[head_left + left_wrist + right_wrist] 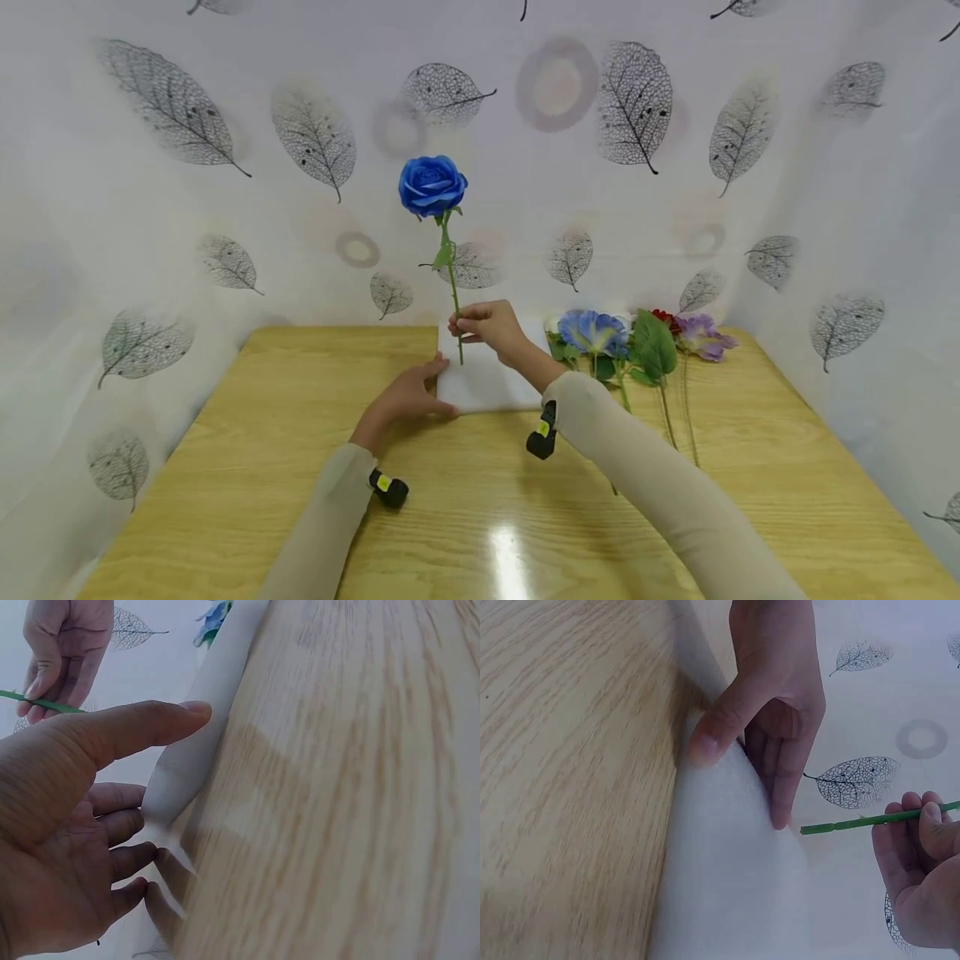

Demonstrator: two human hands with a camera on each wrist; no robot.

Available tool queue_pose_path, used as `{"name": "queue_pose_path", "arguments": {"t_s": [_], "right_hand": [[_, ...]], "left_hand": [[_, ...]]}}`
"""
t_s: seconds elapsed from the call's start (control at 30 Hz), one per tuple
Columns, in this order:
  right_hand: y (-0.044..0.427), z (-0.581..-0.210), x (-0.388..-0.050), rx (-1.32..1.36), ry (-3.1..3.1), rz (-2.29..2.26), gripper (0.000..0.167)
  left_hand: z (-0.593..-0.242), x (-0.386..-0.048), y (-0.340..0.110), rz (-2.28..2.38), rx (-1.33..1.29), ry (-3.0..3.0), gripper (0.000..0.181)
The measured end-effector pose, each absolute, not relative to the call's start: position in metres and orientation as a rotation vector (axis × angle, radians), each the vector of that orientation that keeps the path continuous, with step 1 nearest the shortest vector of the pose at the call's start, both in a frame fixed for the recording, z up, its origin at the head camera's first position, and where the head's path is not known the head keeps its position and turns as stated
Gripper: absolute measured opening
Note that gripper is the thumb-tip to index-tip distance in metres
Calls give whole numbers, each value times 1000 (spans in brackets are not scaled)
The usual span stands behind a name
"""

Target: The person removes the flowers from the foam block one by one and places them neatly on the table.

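Observation:
My right hand (pixel 491 329) pinches the green stem of a blue artificial rose (pixel 432 187) between thumb and fingers. The rose stands nearly upright, and its cut stem end (pixel 817 829) points down above a white foam-like slab (pixel 491 385), apart from it in the right wrist view. At the slab's left end rests my left hand (pixel 411 392), fingers fairly straight along that side and thumb at the near corner. The left wrist view shows the left hand's thumb (pixel 161 726) stretched over the slab's near side. The right forearm covers part of the slab's right side.
Right of the slab lie several artificial flowers: a blue one (pixel 594 333), a purple one (pixel 705 337) and a dark red one (pixel 664 322), with a large green leaf (pixel 655 346). Their stems reach toward the near side of the wooden table (pixel 285 417). A leaf-patterned curtain (pixel 510 183) hangs behind.

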State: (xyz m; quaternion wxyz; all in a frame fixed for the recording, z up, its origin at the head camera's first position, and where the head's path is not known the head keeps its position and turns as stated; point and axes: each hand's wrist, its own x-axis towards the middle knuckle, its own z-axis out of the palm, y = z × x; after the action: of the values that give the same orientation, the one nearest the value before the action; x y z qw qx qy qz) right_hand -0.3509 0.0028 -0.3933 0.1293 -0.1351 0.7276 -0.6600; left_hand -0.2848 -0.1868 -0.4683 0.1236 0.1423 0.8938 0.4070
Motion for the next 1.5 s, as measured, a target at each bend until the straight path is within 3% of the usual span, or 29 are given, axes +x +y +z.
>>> {"name": "queue_pose_path", "arguments": {"t_s": [1.5], "right_hand": [[110,-392,-315,-513,2266,-1684,30]], "left_hand": [[-472,-288,-187,1195,432,2596,105]]}}
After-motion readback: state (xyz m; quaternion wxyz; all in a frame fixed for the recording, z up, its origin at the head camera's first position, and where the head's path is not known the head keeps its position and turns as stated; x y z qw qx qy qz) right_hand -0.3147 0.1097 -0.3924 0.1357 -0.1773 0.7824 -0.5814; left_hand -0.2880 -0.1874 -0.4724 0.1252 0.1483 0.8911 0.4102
